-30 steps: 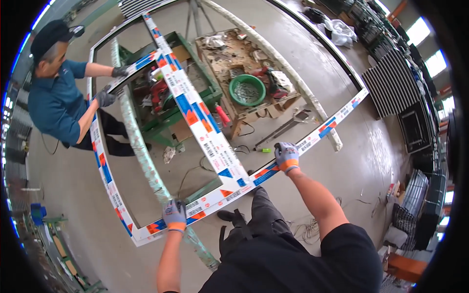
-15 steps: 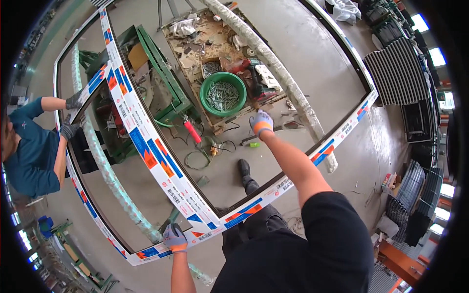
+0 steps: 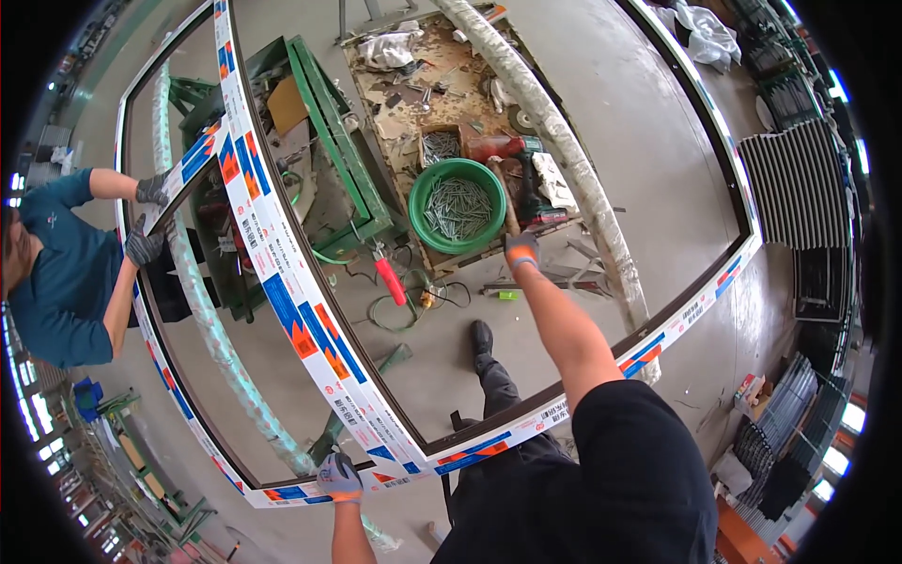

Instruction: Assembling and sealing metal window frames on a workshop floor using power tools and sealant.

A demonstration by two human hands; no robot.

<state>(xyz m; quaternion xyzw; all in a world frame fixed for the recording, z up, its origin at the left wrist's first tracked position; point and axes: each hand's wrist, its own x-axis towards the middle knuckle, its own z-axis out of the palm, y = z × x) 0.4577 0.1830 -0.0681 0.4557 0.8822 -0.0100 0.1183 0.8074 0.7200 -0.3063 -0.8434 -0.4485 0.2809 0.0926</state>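
Around the frame (image 3: 303,338), the left hand (image 3: 338,477) is closed.
Likely stiff, unwieldy, best held by opposite edges; right hand (image 3: 520,250) at wooden handle (image 3: 512,222), its grip cannot be told.

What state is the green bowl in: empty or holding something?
Holding something, not empty: metal fasteners lie heaped inside the green bowl. How deep they go, I cannot tell.

Frame (image 3: 282,273): on two poles (image 3: 211,324), my 9 round to 1 o'clock.
My left hand (image 3: 338,477): its near rail, 9 o'clock.
My right hand (image 3: 521,252): near edge of bench (image 3: 470,111), 12 o'clock.
Bench: ahead of me; bucket (image 3: 456,247) on its near end, nails (image 3: 458,209) inside, drill (image 3: 534,193) at bucket's 2 o'clock.
Cart (image 3: 329,141): 11 o'clock, left of bench.
Co-worker (image 3: 66,273): 10 o'clock, frame's left side.
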